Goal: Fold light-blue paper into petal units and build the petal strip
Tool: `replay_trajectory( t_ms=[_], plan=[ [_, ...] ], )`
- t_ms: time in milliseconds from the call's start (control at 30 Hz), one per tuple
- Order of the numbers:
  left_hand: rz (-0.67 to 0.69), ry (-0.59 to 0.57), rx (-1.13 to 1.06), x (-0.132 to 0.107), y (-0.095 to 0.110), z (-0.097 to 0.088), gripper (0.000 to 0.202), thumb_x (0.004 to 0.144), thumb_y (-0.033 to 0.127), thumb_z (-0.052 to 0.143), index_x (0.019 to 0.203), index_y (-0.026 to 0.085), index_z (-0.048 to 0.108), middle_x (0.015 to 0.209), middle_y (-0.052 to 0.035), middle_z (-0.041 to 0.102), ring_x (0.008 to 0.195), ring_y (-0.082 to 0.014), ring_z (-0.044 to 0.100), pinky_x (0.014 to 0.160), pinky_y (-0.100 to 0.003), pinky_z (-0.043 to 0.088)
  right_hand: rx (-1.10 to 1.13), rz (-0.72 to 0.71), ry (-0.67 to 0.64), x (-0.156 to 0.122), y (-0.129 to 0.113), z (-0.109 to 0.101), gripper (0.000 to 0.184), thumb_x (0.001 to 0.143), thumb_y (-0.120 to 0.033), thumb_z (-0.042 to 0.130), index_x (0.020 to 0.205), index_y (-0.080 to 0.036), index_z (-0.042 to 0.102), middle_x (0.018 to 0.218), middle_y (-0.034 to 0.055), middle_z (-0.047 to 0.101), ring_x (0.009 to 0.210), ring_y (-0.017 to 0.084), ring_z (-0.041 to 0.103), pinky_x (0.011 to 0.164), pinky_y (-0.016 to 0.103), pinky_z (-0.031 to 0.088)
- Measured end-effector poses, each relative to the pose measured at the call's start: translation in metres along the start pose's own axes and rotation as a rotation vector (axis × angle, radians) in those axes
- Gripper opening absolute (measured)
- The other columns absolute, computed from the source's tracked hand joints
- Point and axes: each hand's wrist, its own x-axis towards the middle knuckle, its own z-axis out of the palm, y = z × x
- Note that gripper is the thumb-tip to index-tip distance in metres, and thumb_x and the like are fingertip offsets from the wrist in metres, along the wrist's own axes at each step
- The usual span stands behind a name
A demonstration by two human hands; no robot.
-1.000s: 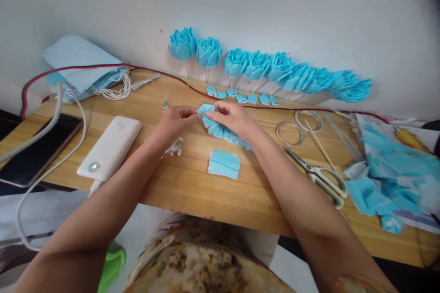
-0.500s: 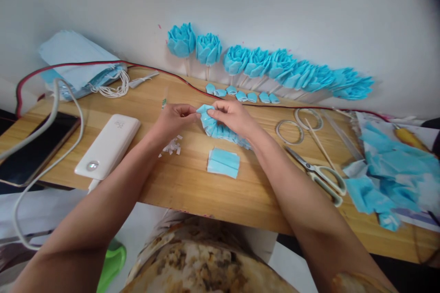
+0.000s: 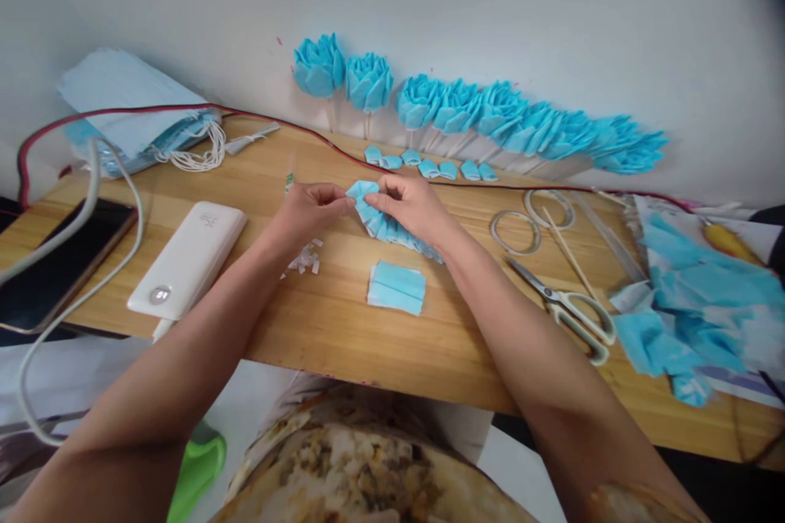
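Note:
Between my hands is a small folded blue petal (image 3: 363, 194) of thin, mask-like fabric. My left hand (image 3: 311, 208) pinches its left edge with thumb and forefinger. My right hand (image 3: 412, 204) grips its right side, thumb on top and the other fingers curled behind. Just below, a row of overlapping folded blue petals (image 3: 398, 235) lies on the table, partly covered by my right hand and wrist. Nearer to me rests a flat blue fabric rectangle (image 3: 396, 288). Small clear tape bits (image 3: 305, 258) are scattered beside my left wrist.
Blue fabric flowers (image 3: 370, 83) on sticks lean along the wall, with small folded petals (image 3: 430, 168) before them. Right: tape rolls (image 3: 515, 232), scissors (image 3: 570, 309), fabric scraps (image 3: 693, 294). Left: a power bank (image 3: 189, 260), a phone (image 3: 67, 261), stacked masks (image 3: 132, 110). A red-black cable (image 3: 325, 136) crosses behind.
The view has shifted slightly. Both hands keep their hold on the folded petal, which has turned a little; nothing else on the table has visibly moved.

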Motion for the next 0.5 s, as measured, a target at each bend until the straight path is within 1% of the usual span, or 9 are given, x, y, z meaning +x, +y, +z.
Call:
replay_trajectory(
  t_ms=[100, 200, 300, 367, 433, 500],
  plan=[
    [-0.013, -0.026, -0.024, 0.0006, 0.0003, -0.0009, 0.024, 0.067, 0.041, 0.077, 0.066, 0.018, 0.07, 0.062, 0.0002, 0.062, 0.057, -0.0114, 0.048, 0.056, -0.025, 0.035, -0.051, -0.029, 0.006, 0.0008, 0.0001, -0.0005, 0.037, 0.082, -0.044, 0.067, 0.063, -0.02, 0.047, 0.06, -0.0052, 0.039, 0.061, 0.011, 0.034, 0.057, 0.027, 0.025],
    [-0.047, -0.028, -0.043, 0.0002, 0.0019, -0.0013, 0.023, 0.067, 0.04, 0.078, 0.066, 0.018, 0.071, 0.062, 0.0007, 0.063, 0.058, -0.0109, 0.049, 0.057, -0.024, 0.036, -0.031, -0.01, -0.041, 0.0, -0.0009, -0.0041, 0.036, 0.084, -0.044, 0.064, 0.063, -0.02, 0.048, 0.058, -0.0053, 0.039, 0.06, 0.011, 0.034, 0.057, 0.027, 0.025],
    [-0.049, -0.008, -0.049, -0.0006, 0.0034, -0.0009, 0.022, 0.067, 0.039, 0.077, 0.066, 0.018, 0.072, 0.064, 0.0004, 0.065, 0.059, -0.0109, 0.05, 0.058, -0.024, 0.038, 0.048, 0.024, -0.107, -0.0019, -0.0014, -0.0071, 0.035, 0.087, -0.049, 0.058, 0.069, -0.02, 0.056, 0.061, -0.0043, 0.044, 0.059, 0.011, 0.038, 0.056, 0.027, 0.029],
    [-0.043, 0.007, -0.039, -0.0007, 0.0035, -0.0009, 0.023, 0.068, 0.04, 0.077, 0.065, 0.018, 0.071, 0.062, 0.0003, 0.064, 0.058, -0.0113, 0.049, 0.057, -0.024, 0.037, 0.111, 0.048, -0.127, -0.0027, -0.0012, -0.0073, 0.035, 0.086, -0.053, 0.059, 0.078, -0.019, 0.061, 0.065, -0.0034, 0.049, 0.06, 0.011, 0.041, 0.056, 0.026, 0.031],
    [-0.037, -0.001, -0.028, -0.0003, 0.0029, -0.002, 0.024, 0.069, 0.041, 0.076, 0.066, 0.018, 0.072, 0.062, 0.0002, 0.064, 0.058, -0.0115, 0.049, 0.057, -0.024, 0.037, 0.14, 0.058, -0.094, -0.0023, -0.0005, -0.0063, 0.034, 0.083, -0.053, 0.064, 0.081, -0.019, 0.063, 0.068, -0.0032, 0.052, 0.061, 0.011, 0.042, 0.056, 0.026, 0.032],
    [-0.037, -0.037, -0.026, 0.0003, 0.0024, -0.0048, 0.024, 0.069, 0.041, 0.077, 0.07, 0.018, 0.075, 0.065, -0.0005, 0.066, 0.06, -0.0118, 0.051, 0.06, -0.024, 0.038, 0.108, 0.044, -0.039, -0.0011, 0.0009, -0.0054, 0.031, 0.081, -0.049, 0.067, 0.077, -0.019, 0.061, 0.066, -0.0038, 0.051, 0.06, 0.011, 0.041, 0.056, 0.026, 0.031]
  ],
)
